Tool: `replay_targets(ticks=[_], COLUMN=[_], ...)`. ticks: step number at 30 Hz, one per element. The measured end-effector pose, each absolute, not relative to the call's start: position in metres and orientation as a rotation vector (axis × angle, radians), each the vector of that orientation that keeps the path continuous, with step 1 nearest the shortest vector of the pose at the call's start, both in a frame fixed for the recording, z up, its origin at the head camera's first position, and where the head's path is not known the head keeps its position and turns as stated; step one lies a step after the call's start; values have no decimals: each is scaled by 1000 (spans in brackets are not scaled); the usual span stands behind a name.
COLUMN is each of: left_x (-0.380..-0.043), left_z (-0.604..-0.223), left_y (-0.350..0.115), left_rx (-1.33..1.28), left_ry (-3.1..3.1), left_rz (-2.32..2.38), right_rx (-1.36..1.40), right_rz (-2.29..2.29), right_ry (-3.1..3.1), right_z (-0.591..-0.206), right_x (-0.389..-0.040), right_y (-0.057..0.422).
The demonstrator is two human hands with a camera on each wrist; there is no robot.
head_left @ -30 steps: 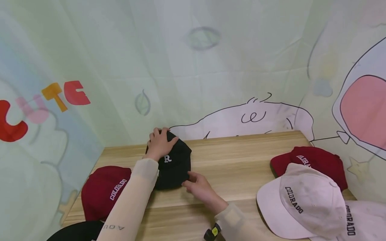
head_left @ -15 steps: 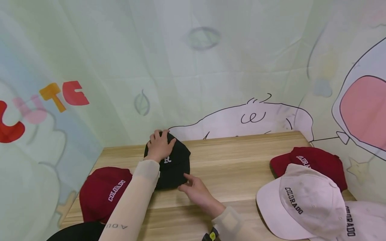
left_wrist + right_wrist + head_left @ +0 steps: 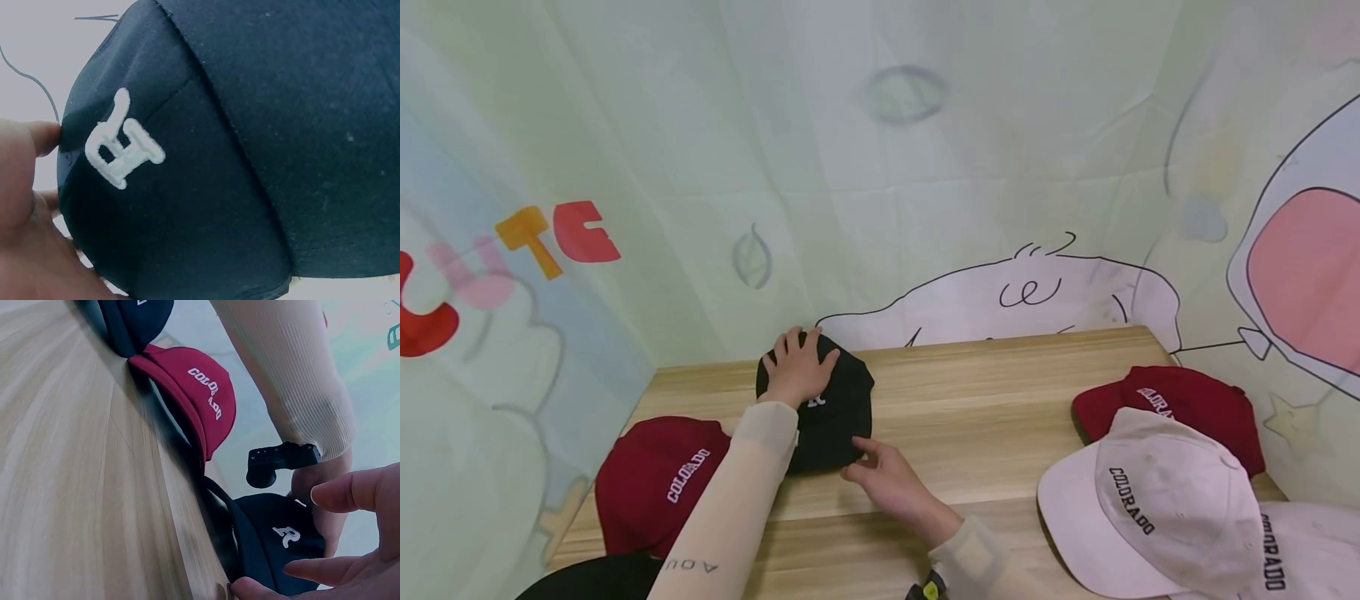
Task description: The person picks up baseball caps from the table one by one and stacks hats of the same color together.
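A black baseball cap [image 3: 846, 404] with a white letter R lies near the back of the wooden board. My left hand [image 3: 799, 368] rests on its crown with the fingers spread; the left wrist view shows the hand [image 3: 37, 219] along one side of the cap [image 3: 206, 212]. By the cap's front right edge is my right hand [image 3: 901, 492], its index fingertip touching the black fabric and the thumb apart. In the right wrist view this hand [image 3: 369, 544] has its fingers extended beside the cap [image 3: 262, 525]. Its underside is hidden.
At the left sit a dark red COLORADO cap [image 3: 651, 479] and part of another black cap [image 3: 598, 579]. On the right are a dark red cap [image 3: 1206, 408], a pale cap [image 3: 1180, 500] and a second pale cap [image 3: 1315, 546]. A printed curtain [image 3: 880, 208] stands behind the board [image 3: 970, 417].
The left hand's fingers have spread more on the crown, covering part of the R. My right hand has shifted slightly left along the cap's edge. The cap has barely moved left.
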State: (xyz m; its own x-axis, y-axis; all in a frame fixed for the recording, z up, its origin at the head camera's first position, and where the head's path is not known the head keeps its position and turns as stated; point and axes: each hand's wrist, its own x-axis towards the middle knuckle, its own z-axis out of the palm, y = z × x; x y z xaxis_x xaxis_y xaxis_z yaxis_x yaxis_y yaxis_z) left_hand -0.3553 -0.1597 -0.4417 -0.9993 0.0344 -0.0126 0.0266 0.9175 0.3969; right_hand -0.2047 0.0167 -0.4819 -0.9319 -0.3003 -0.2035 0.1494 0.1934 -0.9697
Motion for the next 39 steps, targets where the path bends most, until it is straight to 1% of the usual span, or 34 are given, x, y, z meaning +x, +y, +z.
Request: replay_targets(ticks=[9,15,20,28,33,39], left_x=[-348,-328,-303,-252,-218,-179], left_z=[-438,-425,-413,-389,-381,-383], left_y=[-166,-172,-175,-181,-200,-237], left_rx=[102,97,105,102,50,-48], left_ry=[3047,3051,3061,3086,3119,3187], left_rz=[607,597,554,504,464,409], right_rx=[-142,-127,-131,-150,-211,-338], right_rz=[-1812,-1832,-1851,-1882,-1877,-1863], right_ry=[2105,2108,2131,2083,2031,1957], right_z=[-482,-483,-484,-485,-485,-485], right_x=[-204,-204,-204,-201,-198,-193], right_y=[17,19,20,16,9,-3])
